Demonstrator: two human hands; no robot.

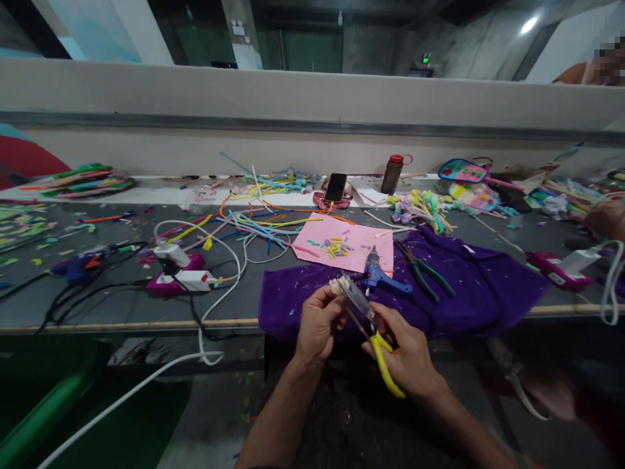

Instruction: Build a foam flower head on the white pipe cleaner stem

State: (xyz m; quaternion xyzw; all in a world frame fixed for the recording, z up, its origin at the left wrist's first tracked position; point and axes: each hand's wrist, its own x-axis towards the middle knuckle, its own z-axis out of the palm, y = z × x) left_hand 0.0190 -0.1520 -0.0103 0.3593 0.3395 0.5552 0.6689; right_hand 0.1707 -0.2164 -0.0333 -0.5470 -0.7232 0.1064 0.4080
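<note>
My left hand point(316, 324) pinches a small cream-coloured fluffy piece point(338, 285) between thumb and fingers. In my right hand point(407, 348) is a pair of yellow-handled pliers point(385, 368), its jaws pointing up and left against the cream piece. Whether the jaws are fully closed cannot be seen. Just beyond my hands, a blue glue gun point(385, 280) rests on a purple cloth point(293, 293). Beside it on the cloth lie green-handled pliers point(430, 277). Behind the glue gun, a pink sheet point(307, 238) carries several short coloured pieces point(336, 247).
White cables point(229, 286) and purple power strips point(170, 284) lie at the left, near another blue glue gun point(78, 267). Farther back are a phone point(336, 187), a red-capped bottle point(392, 174) and pipe-cleaner bundles point(424, 210). At the right edge is another person's hand point(608, 218).
</note>
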